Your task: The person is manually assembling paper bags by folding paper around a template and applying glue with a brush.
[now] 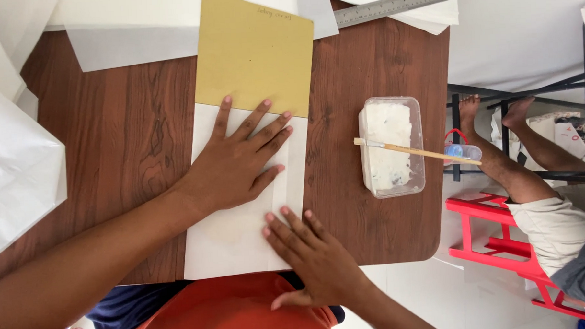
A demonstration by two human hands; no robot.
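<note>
My left hand (237,163) lies flat with fingers spread on a white sheet of paper (227,241), its fingertips reaching the lower edge of a tan cardboard piece (255,52) that overlaps the paper's far end. Near the table's front edge, my right hand (311,248) presses its fingertips on the same white sheet at its right side. Neither hand holds anything.
A clear plastic tub of white paste (392,146) stands to the right on the brown wooden table (116,125), with a wooden-handled brush (415,150) resting across it. A steel ruler (391,5) and white paper sheets (132,27) lie at the back. Another person's legs (519,156) and a red stool (503,248) are at the right.
</note>
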